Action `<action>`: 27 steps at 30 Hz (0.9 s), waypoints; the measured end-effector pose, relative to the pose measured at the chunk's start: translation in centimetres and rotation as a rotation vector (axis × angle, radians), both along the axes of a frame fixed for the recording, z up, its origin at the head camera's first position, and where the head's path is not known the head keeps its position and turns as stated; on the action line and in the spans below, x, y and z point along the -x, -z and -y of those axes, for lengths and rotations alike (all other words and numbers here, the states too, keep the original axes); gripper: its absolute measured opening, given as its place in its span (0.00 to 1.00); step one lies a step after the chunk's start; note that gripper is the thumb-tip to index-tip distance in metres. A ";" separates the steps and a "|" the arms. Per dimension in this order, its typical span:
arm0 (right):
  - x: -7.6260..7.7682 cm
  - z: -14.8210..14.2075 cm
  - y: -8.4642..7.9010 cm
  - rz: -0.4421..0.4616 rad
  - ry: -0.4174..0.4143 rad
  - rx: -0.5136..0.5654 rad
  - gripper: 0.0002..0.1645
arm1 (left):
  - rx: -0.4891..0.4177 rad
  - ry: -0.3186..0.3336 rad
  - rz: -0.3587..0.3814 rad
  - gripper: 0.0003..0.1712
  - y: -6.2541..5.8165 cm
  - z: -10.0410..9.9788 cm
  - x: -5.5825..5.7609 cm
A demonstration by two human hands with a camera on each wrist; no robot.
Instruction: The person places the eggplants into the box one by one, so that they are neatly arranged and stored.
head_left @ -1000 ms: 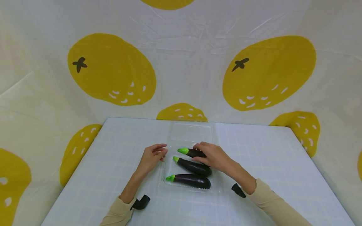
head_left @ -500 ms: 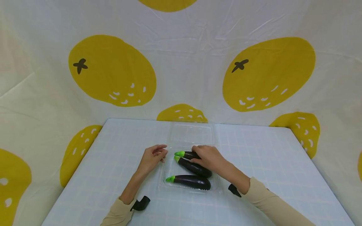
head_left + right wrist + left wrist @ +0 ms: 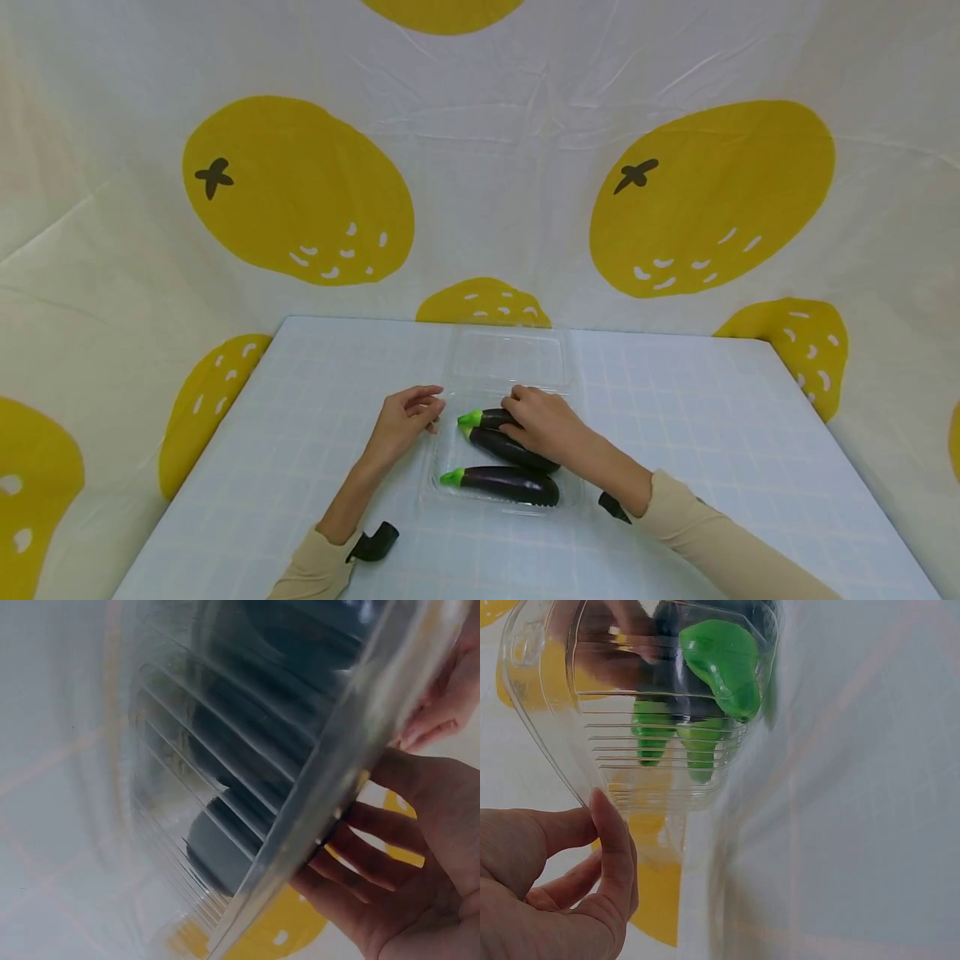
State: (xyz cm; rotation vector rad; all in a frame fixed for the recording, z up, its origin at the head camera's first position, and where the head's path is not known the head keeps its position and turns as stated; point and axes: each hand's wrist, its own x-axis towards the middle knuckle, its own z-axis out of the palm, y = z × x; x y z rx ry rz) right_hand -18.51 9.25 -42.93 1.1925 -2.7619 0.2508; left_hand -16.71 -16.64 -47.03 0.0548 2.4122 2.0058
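Observation:
A clear plastic clamshell container (image 3: pixel 652 769) holds three eggplants with green stem ends. My left hand (image 3: pixel 402 423) pinches its left rim between thumb and forefinger, seen closely in the left wrist view. Inside the far part of the tray my right hand (image 3: pixel 550 423) grips the far eggplant (image 3: pixel 492 418) from above, covering its thick end. That eggplant lies right up against the middle eggplant (image 3: pixel 510 448). Nearest to me the front eggplant (image 3: pixel 506 484) lies apart from them, its green end pointing left. In the right wrist view, the right fingers (image 3: pixel 330 892) reach over the rim.
The container's lid (image 3: pixel 510 357) lies folded open toward the back of the table. A pale checked cloth (image 3: pixel 690 417) covers the tabletop. Behind stands a white curtain with large yellow fruit prints (image 3: pixel 300 192). Black wrist mounts (image 3: pixel 377 542) stick out beside the sleeves.
My right hand has drawn the far eggplant toward me and slightly left, up against the middle one. The middle eggplant has shifted slightly nearer. The left hand has stayed at the rim.

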 end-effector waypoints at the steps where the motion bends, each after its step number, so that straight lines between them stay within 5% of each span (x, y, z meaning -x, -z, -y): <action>1: 0.0 0.0 0.0 0.008 0.000 0.000 0.12 | -0.002 -0.001 0.004 0.18 0.0 0.0 0.0; 20: -0.1 0.3 0.3 -0.091 -0.049 -0.039 0.05 | 0.031 -0.014 0.017 0.19 -0.1 -0.2 -0.1; 27: -0.2 0.2 0.1 -0.048 -0.056 -0.049 0.08 | 0.045 -0.021 0.010 0.18 -0.1 -0.2 -0.1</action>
